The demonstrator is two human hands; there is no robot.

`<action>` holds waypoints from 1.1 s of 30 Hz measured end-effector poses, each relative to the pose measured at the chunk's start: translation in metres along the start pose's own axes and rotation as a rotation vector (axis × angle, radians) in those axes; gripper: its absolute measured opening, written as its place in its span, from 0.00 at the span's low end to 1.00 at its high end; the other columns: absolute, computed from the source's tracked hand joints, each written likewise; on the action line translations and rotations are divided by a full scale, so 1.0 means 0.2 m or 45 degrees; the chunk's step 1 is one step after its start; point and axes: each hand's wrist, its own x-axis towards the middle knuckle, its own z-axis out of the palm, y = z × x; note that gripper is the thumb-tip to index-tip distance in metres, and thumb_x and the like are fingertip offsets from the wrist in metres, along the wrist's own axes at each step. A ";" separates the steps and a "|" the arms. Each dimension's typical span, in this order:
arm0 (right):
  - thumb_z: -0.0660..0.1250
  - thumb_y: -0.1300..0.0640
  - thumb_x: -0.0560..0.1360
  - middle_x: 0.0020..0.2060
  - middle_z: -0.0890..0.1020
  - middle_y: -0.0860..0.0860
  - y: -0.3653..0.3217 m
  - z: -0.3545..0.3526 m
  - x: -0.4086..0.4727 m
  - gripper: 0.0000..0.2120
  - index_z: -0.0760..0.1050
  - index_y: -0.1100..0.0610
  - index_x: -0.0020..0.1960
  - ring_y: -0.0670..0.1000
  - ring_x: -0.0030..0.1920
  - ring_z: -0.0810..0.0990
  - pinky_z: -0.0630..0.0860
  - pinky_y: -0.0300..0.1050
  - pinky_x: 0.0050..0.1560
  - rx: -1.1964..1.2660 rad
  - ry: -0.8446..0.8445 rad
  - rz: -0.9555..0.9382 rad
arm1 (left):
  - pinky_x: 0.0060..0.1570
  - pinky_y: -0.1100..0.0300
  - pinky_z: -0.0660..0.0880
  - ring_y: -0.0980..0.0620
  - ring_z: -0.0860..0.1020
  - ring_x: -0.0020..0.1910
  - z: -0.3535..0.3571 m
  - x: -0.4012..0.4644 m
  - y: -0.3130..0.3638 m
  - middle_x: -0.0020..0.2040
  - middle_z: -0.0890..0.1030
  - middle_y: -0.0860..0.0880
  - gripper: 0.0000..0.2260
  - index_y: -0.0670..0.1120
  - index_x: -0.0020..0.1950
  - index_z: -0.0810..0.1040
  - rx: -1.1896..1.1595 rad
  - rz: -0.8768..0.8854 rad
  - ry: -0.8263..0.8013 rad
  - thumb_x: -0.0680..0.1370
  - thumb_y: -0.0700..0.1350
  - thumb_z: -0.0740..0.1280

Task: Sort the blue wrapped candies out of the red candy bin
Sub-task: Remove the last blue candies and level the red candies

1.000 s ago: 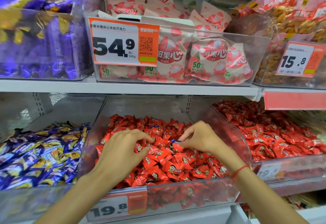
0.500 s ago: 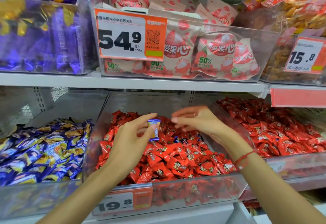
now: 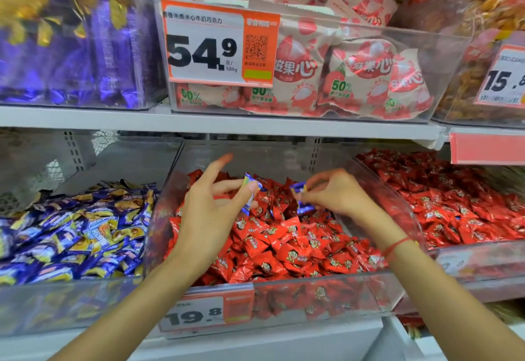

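Pinched between thumb and fingers of the left hand is one small blue foil-wrapped candy, the right hand pinching another blue wrapped candy, both lifted just above the clear plastic red candy bin at frame centre; sorting looks partway, neither yet dropped elsewhere.

A white shelf is seen across the frame's middle, backed by grey perforated uprights at left.
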 end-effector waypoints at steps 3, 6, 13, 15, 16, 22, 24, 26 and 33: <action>0.76 0.59 0.68 0.40 0.83 0.54 -0.07 -0.03 -0.06 0.08 0.80 0.58 0.45 0.44 0.36 0.81 0.79 0.32 0.38 0.590 -0.233 0.153 | 0.45 0.67 0.79 0.61 0.83 0.42 0.00 0.01 0.00 0.44 0.85 0.56 0.23 0.51 0.67 0.71 -0.061 -0.063 0.050 0.74 0.46 0.72; 0.74 0.58 0.71 0.40 0.83 0.50 -0.16 0.03 -0.13 0.10 0.82 0.58 0.51 0.42 0.38 0.78 0.72 0.31 0.36 0.651 -0.410 0.132 | 0.43 0.65 0.80 0.59 0.84 0.44 0.00 0.02 -0.03 0.41 0.85 0.58 0.08 0.49 0.58 0.79 -0.056 -0.061 0.067 0.79 0.44 0.66; 0.74 0.59 0.71 0.39 0.85 0.53 -0.30 0.17 -0.22 0.05 0.82 0.57 0.46 0.46 0.41 0.84 0.77 0.32 0.41 0.911 -0.320 0.003 | 0.52 0.56 0.78 0.59 0.81 0.51 0.01 0.01 -0.03 0.50 0.83 0.59 0.09 0.59 0.55 0.78 0.068 0.013 -0.048 0.81 0.54 0.58; 0.73 0.61 0.72 0.39 0.85 0.53 -0.32 0.15 -0.21 0.03 0.82 0.57 0.46 0.47 0.42 0.85 0.78 0.34 0.42 0.929 -0.357 -0.040 | 0.54 0.51 0.78 0.58 0.81 0.53 0.01 0.01 -0.02 0.51 0.83 0.59 0.11 0.55 0.57 0.78 0.105 0.066 -0.072 0.80 0.55 0.60; 0.71 0.61 0.74 0.40 0.85 0.52 -0.31 0.13 -0.20 0.03 0.82 0.56 0.48 0.47 0.43 0.85 0.78 0.34 0.42 0.922 -0.423 -0.058 | 0.52 0.50 0.79 0.58 0.81 0.51 0.01 0.00 -0.02 0.50 0.83 0.59 0.09 0.53 0.56 0.78 0.093 0.087 -0.050 0.81 0.53 0.62; 0.64 0.66 0.77 0.49 0.83 0.60 -0.17 0.17 0.13 0.09 0.79 0.65 0.56 0.34 0.31 0.79 0.72 0.25 0.36 0.239 -0.037 -0.123 | 0.51 0.43 0.79 0.62 0.82 0.41 -0.01 0.01 -0.01 0.45 0.82 0.62 0.08 0.55 0.54 0.76 0.028 -0.046 0.185 0.81 0.52 0.59; 0.66 0.63 0.77 0.57 0.81 0.57 -0.14 0.26 0.19 0.12 0.78 0.62 0.60 0.40 0.49 0.82 0.73 0.30 0.50 -0.139 -0.167 -0.248 | 0.52 0.41 0.78 0.63 0.81 0.41 -0.01 0.01 0.00 0.45 0.81 0.63 0.08 0.54 0.55 0.75 0.051 -0.076 0.174 0.81 0.52 0.58; 0.66 0.62 0.75 0.61 0.80 0.53 -0.13 0.34 0.22 0.17 0.77 0.55 0.63 0.52 0.60 0.78 0.73 0.41 0.61 -0.414 -0.331 -0.276 | 0.52 0.41 0.77 0.64 0.80 0.40 0.00 0.01 0.00 0.44 0.81 0.57 0.08 0.51 0.56 0.74 0.059 -0.085 0.177 0.82 0.49 0.57; 0.76 0.59 0.68 0.47 0.84 0.52 -0.14 0.22 0.14 0.14 0.83 0.55 0.54 0.48 0.43 0.82 0.75 0.34 0.46 -0.251 -0.292 -0.159 | 0.52 0.42 0.76 0.58 0.80 0.39 -0.01 0.02 -0.02 0.43 0.81 0.53 0.06 0.54 0.51 0.73 0.099 -0.139 0.156 0.83 0.49 0.57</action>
